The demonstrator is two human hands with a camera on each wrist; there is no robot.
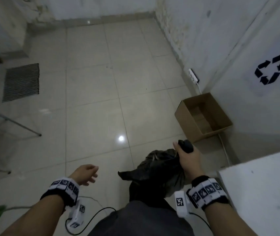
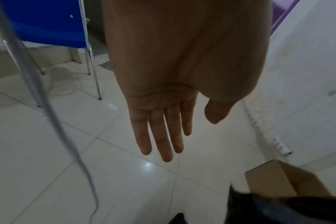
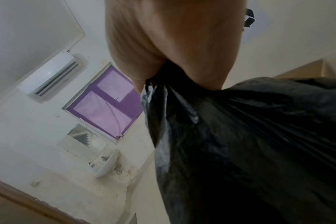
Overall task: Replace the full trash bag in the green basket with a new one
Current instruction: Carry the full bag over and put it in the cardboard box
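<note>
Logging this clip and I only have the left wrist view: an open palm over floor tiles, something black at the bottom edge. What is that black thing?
Observer: A full black trash bag, hanging from the right hand, which grips its gathered neck.
Operator: Is it clear of the floor?
Observer: I cannot tell; its bottom is hidden behind the person's leg in the head view.
Operator: Is the brown shape beside it a bin?
Observer: No, an open cardboard box on the floor by the wall, under a recycling symbol.
</note>
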